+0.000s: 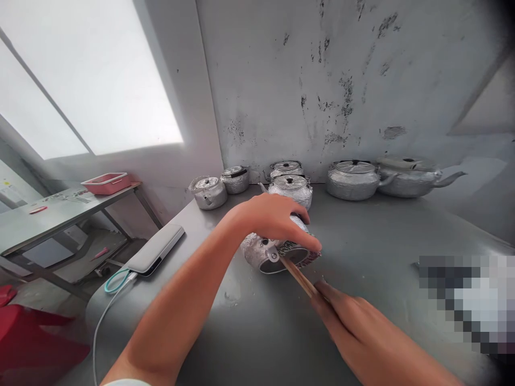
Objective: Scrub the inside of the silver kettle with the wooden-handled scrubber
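Note:
A silver metal kettle (252, 251) lies tipped on the table, its round opening turned towards me. My left hand (277, 217) is closed over its top from the far side, thumb and fingers curved round the body. My right hand (346, 311) grips a thin wooden stick (298, 276) whose far end reaches the kettle's rim beside a small metal lug (272, 253). Something with a dark, white and pinkish pattern (308, 258) shows along the opening's edge; I cannot make out what it is. My left fingers hide part of the kettle.
Several silver kettles stand along the wall, including a lidded kettle (289, 187) just behind my left hand. A grey power bank (157, 249) with a cable lies on the left of the table (241, 343). Further left are a side table with a pink basket (108, 185) and a red stool (36, 338).

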`<state>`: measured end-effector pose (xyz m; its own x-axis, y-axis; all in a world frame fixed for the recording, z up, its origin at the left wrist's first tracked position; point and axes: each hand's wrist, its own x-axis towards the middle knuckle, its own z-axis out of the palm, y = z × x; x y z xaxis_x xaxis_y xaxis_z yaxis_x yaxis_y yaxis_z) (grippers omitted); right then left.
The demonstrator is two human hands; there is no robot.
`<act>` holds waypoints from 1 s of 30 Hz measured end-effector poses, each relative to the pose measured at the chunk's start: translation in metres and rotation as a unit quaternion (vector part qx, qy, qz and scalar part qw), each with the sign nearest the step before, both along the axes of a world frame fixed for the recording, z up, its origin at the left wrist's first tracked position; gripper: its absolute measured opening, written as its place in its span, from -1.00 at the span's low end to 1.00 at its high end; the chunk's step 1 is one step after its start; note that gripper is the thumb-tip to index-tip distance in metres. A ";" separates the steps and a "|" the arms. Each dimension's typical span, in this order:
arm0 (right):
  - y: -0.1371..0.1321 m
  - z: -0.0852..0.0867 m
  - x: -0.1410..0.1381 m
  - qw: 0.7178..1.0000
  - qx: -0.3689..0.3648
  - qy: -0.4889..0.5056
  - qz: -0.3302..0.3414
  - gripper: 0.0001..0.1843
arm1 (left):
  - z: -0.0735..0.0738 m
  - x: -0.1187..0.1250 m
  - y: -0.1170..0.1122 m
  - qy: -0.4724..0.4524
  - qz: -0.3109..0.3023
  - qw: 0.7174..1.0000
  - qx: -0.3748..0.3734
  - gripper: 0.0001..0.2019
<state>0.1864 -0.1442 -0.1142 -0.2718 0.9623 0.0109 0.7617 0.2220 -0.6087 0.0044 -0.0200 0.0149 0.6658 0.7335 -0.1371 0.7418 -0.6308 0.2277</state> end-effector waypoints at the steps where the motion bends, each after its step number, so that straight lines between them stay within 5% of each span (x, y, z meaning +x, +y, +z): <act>1: 0.000 0.000 0.000 1.000 -0.009 0.004 -0.011 -0.67 | 0.000 0.000 0.000 -0.001 0.001 1.000 -0.001 -0.29; 17: -0.001 -0.001 0.000 0.996 -0.069 0.047 -0.041 -0.60 | 0.003 0.002 -0.002 -0.004 0.018 1.000 -0.006 -0.31; 26: 0.000 0.026 -0.001 0.990 -0.112 0.075 -0.047 -0.53 | 0.000 0.002 -0.001 -0.011 0.044 0.999 -0.008 -0.31; 30: -0.001 0.021 -0.002 0.989 -0.110 0.084 -0.045 -0.54 | -0.002 0.002 0.001 -0.013 0.052 0.999 0.001 -0.31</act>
<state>0.1844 -0.1447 -0.0928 -0.1961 0.9669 -0.1631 0.6559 0.0057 -0.7548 0.0066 -0.0191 0.0125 0.5901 0.7984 -0.1197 0.7966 -0.5517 0.2471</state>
